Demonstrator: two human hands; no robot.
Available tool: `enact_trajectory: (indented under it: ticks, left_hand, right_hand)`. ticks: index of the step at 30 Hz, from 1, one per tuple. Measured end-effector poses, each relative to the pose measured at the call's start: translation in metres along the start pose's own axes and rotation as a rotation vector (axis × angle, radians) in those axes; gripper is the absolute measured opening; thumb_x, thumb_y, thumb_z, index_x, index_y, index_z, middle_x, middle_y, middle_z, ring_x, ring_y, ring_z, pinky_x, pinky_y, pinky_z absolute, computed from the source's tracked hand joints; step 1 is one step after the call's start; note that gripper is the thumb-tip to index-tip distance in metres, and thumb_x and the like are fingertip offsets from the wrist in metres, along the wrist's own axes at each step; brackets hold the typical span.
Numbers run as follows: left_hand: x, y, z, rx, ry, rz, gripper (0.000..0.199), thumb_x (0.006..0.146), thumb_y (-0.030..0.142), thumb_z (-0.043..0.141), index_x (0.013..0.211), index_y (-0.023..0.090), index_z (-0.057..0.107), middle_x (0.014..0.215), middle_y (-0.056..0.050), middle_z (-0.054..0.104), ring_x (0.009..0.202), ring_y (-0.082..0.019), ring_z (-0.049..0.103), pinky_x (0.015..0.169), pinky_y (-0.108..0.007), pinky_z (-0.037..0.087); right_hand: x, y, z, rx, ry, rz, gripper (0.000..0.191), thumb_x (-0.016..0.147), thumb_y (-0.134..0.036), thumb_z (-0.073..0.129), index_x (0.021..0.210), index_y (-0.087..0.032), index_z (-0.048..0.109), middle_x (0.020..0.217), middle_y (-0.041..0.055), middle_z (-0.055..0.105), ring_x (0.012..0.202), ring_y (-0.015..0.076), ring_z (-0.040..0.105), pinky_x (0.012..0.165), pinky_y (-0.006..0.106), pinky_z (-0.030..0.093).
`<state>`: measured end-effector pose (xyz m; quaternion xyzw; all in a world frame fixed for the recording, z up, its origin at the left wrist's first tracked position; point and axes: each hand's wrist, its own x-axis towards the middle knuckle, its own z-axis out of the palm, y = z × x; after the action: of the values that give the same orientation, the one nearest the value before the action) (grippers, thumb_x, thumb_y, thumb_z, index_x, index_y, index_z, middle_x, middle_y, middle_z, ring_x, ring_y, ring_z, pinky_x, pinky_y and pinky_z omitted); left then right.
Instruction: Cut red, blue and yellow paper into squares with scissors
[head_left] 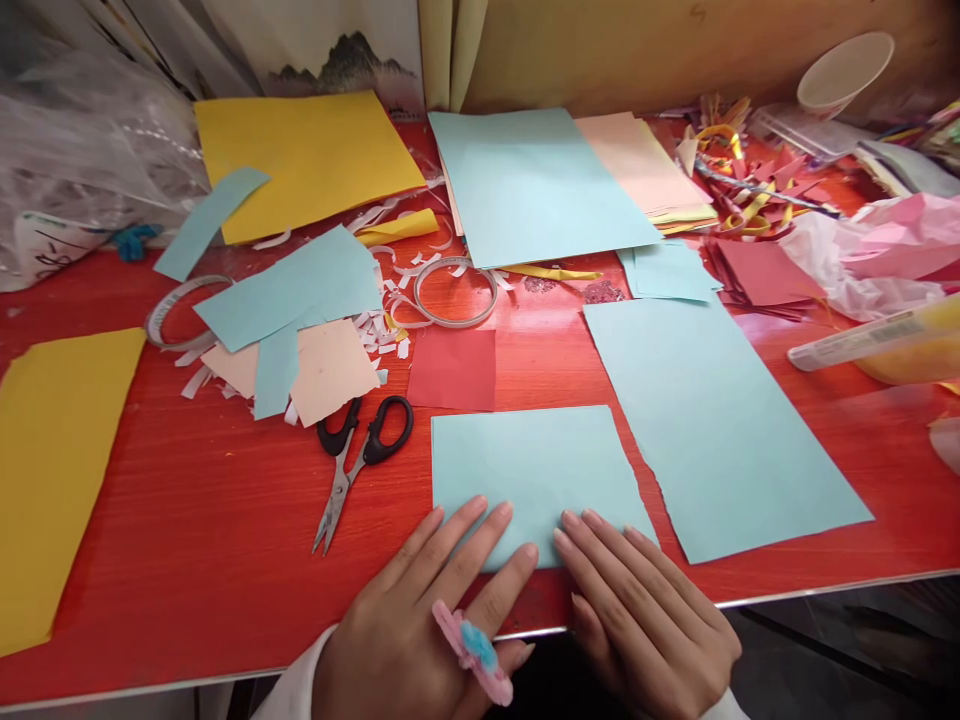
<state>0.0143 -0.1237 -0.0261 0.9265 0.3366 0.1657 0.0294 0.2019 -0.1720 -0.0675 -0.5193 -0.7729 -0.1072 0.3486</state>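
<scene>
A folded light-blue sheet of paper [525, 455] lies at the table's front edge. My left hand [427, 610] rests flat on its lower left part, fingers spread, with a pink and blue fuzzy ring on one finger. My right hand [645, 610] lies on the lower right part with fingers stretched out side by side. Both hands press on the paper and grip nothing. Scissors [349, 465] with black handles lie partly open to the left. A red paper square [452, 370] sits just behind the folded sheet. To the right lies a larger light-blue sheet [735, 430] with a torn edge.
Yellow sheets [307, 160] lie at the back left, another yellow sheet [60, 480] at the far left. A blue sheet tops a paper stack [540, 185] at the back. Two tape rings [455, 322] sit among scraps. A paper cup [846, 72] stands back right.
</scene>
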Motion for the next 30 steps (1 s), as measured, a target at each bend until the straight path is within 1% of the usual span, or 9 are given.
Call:
enact_trajectory:
  ticks: [11, 17, 24, 30]
  left_hand:
    - [0.0002, -0.001, -0.0006, 0.014, -0.013, -0.002, 0.036, 0.082, 0.042, 0.05, 0.112, 0.024, 0.061, 0.121, -0.001, 0.059, 0.112, -0.019, 0.054, 0.089, -0.029, 0.046]
    - [0.0001, -0.002, -0.0023, 0.006, -0.015, -0.001, 0.035, 0.082, 0.041, 0.051, 0.11, 0.024, 0.062, 0.12, -0.001, 0.06, 0.111, -0.019, 0.055, 0.088, -0.029, 0.046]
    - [0.0001, 0.0001, -0.0001, -0.018, -0.006, -0.025, 0.034, 0.082, 0.038, 0.051, 0.112, 0.024, 0.061, 0.121, 0.0, 0.059, 0.112, -0.018, 0.054, 0.09, -0.028, 0.046]
    - [-0.0015, 0.0003, -0.0014, -0.019, -0.014, -0.028, 0.036, 0.082, 0.04, 0.052, 0.113, 0.024, 0.06, 0.122, 0.0, 0.059, 0.114, -0.018, 0.053, 0.09, -0.028, 0.046]
  right_hand:
    - [0.0025, -0.0007, 0.0016, -0.013, -0.012, 0.019, 0.03, 0.079, -0.01, 0.05, 0.105, -0.012, 0.065, 0.1, 0.0045, 0.069, 0.095, 0.0156, 0.065, 0.091, 0.027, 0.047]
    - [0.0015, 0.0, 0.0021, -0.017, -0.006, 0.007, 0.03, 0.079, -0.011, 0.051, 0.105, -0.012, 0.065, 0.099, 0.005, 0.069, 0.095, 0.0161, 0.065, 0.091, 0.028, 0.047]
    - [0.0023, 0.0008, 0.0018, -0.031, -0.009, -0.005, 0.03, 0.078, -0.01, 0.051, 0.104, -0.011, 0.065, 0.099, 0.0051, 0.069, 0.095, 0.016, 0.065, 0.091, 0.028, 0.047]
    - [0.0016, 0.0012, 0.0022, -0.036, -0.024, 0.0, 0.031, 0.078, -0.01, 0.05, 0.106, -0.013, 0.065, 0.1, 0.0042, 0.069, 0.094, 0.0156, 0.065, 0.091, 0.027, 0.046]
